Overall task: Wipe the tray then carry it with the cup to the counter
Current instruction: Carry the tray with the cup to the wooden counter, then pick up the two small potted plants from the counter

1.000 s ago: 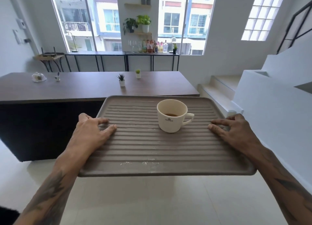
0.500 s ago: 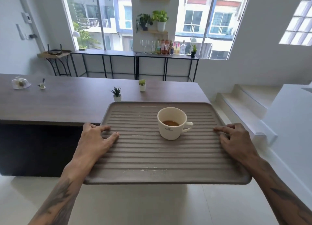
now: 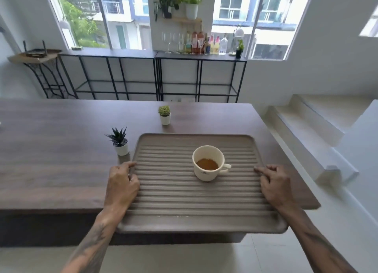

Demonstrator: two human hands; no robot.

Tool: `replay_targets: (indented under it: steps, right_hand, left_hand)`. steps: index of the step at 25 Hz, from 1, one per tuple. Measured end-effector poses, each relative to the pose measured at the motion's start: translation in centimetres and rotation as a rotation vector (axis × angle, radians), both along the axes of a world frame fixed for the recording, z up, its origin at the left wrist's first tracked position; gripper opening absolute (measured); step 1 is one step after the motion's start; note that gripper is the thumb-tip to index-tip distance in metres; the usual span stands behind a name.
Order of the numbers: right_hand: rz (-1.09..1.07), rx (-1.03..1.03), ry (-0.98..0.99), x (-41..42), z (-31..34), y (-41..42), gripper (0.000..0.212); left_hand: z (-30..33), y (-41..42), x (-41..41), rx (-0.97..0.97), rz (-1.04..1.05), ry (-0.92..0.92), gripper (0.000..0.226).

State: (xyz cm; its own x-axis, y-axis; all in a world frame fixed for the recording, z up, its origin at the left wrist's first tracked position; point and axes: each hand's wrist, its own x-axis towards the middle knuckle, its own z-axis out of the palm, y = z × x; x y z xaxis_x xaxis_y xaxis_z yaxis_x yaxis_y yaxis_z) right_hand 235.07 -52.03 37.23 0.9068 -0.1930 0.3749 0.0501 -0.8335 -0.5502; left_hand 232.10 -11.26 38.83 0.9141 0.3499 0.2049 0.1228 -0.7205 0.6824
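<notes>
A grey ribbed tray (image 3: 184,207) is held level over the right end of the dark wooden counter (image 3: 51,150), its near edge jutting past the counter's front. A cream cup (image 3: 208,163) with brown liquid stands upright on the tray, right of centre, handle pointing right. My left hand (image 3: 121,185) grips the tray's left rim, thumb on top. At the tray's right rim my right hand (image 3: 274,185) holds on the same way.
Two small potted plants stand on the counter: a dark spiky one (image 3: 120,142) just left of the tray's far corner, a green one (image 3: 164,115) beyond it. White steps (image 3: 306,133) rise on the right. Black metal shelving with bottles (image 3: 200,43) lines the window wall.
I have moved forward with the tray, which was in front of the counter and is now above its right end. The cup has kept its place on the tray.
</notes>
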Motion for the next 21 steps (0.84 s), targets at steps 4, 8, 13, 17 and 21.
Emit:
replay_targets:
  steps: [4,8,13,17,21]
  right_hand:
    - [0.024,0.001,-0.023,7.5,-2.6,0.6,0.038]
    - [0.067,0.009,-0.043,13.2,-4.7,1.0,0.035]
    - [0.071,0.048,-0.003,16.1,-5.9,2.0,0.036]
    - [0.064,0.049,0.023,17.4,-5.7,2.7,0.035]
    - [0.01,-0.023,0.116,17.1,-5.5,3.1,0.034]
  left_hand:
    - [-2.6,-0.4,4.7,-0.046,0.073,0.02,0.042]
    - [-3.7,-0.2,8.8,-0.03,0.166,0.015,0.041]
    - [-4.4,1.0,12.7,0.001,0.193,-0.01,0.04]
    - [-5.0,1.8,14.6,0.036,0.2,-0.025,0.04]
    - [-5.2,2.2,14.9,0.065,0.229,-0.007,0.033]
